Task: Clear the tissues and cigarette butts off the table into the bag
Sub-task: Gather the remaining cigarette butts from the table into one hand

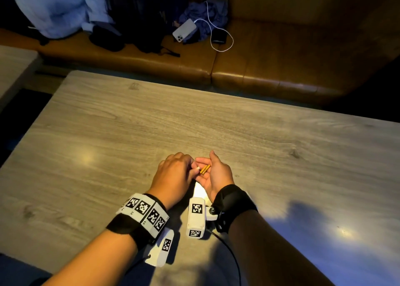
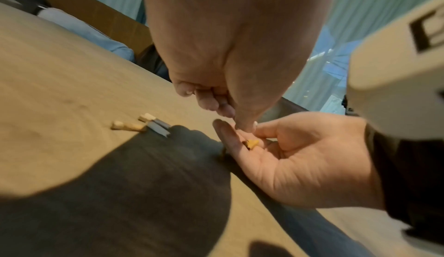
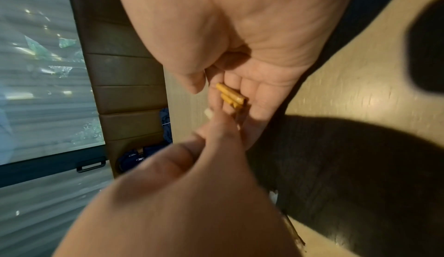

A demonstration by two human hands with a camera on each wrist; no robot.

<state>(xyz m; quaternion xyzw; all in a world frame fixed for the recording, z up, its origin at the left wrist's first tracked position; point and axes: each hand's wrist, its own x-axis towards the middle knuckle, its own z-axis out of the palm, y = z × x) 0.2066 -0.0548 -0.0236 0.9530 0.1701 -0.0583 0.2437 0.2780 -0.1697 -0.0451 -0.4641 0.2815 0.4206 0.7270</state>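
Note:
My right hand (image 1: 207, 163) lies palm up on the wooden table (image 1: 216, 123), fingers relaxed. Two orange cigarette butts (image 1: 205, 169) rest on its fingers, also seen as butts (image 3: 230, 96) in the right wrist view. My left hand (image 1: 193, 170) hovers palm down just left of it and pinches a white-tipped cigarette butt (image 1: 197, 169) over those fingers. In the left wrist view two more butts (image 2: 127, 126) lie on the table beyond my left hand (image 2: 242, 126); the head view hides them. No tissue shows.
A brown leather sofa (image 1: 281, 69) runs along the table's far side. On it lie a white phone (image 1: 184, 30) with a charging cable, dark bags and a pale bundle (image 1: 54, 8). A second table's corner (image 1: 15, 69) is at the left.

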